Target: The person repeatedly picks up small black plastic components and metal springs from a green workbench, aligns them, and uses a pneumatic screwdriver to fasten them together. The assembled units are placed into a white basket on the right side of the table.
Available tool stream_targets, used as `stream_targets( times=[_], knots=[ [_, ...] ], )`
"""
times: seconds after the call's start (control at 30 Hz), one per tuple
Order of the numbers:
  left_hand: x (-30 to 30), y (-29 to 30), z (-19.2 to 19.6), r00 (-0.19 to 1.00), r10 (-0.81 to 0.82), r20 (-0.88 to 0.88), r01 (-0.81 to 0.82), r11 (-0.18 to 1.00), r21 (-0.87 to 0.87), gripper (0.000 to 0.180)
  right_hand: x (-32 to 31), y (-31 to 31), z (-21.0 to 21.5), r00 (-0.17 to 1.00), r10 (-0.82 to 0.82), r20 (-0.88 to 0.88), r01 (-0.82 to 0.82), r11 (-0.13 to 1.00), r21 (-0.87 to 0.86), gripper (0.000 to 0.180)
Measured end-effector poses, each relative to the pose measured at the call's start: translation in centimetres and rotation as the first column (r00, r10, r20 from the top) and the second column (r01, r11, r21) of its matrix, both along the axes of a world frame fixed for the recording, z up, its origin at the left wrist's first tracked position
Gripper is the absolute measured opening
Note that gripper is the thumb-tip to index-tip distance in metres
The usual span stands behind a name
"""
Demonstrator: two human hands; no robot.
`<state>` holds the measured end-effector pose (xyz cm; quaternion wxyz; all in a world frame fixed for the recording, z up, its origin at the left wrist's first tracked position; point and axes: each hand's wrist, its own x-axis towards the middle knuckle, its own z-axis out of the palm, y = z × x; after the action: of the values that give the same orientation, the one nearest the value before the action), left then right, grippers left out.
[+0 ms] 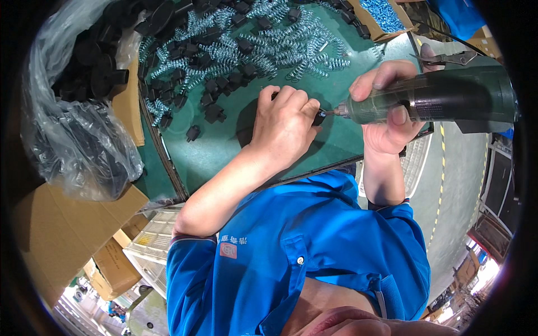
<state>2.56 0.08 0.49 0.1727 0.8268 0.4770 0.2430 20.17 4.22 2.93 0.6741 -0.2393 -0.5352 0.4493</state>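
My left hand (284, 123) lies over the green tabletop (204, 162), its fingers closed round a small black plastic part (319, 118). Most of that part is hidden by the hand. In my right hand (388, 134) is a power screwdriver (443, 95) with a dark green and black body, held level. Its bit points left and meets the black part by my left fingertips, where something small and bluish shows. Coiled metal springs (302, 42) are heaped beyond my hands, with small black blocks (216, 112) among and in front of them.
An open carton of blue screws (382, 15) stands at the far right. Left of the table, a clear plastic bag (84, 134) with larger black parts rests by cardboard (73, 235). White plastic crates (151, 241) stand below the table edge. Dark cable runs near the screwdriver.
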Motion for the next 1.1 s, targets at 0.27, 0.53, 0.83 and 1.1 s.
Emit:
stream_targets(
  times=[0.27,0.53,0.83,1.1],
  knots=[
    [-0.2,-0.1,-0.7,1.000,0.001,0.003,-0.001,0.999,0.034,0.037,-1.0,-0.7,1.3,0.931,0.051,0.362,-0.108,0.985,0.138,0.070],
    [-0.1,-0.2,-1.1,0.999,0.016,0.049,-0.017,1.000,0.020,0.030,-1.2,-0.2,0.0,0.921,0.263,0.286,-0.304,0.947,0.108,0.083],
    [-0.4,0.0,-0.8,0.996,0.014,0.093,-0.016,1.000,0.015,0.029,-1.7,0.2,1.0,0.883,0.272,0.381,-0.323,0.944,0.074,0.089],
    [-0.6,0.2,-0.4,0.996,0.012,0.086,-0.014,1.000,0.015,0.037,-1.4,0.4,4.3,0.882,-0.082,0.464,0.110,0.993,-0.033,0.045]
  ],
)
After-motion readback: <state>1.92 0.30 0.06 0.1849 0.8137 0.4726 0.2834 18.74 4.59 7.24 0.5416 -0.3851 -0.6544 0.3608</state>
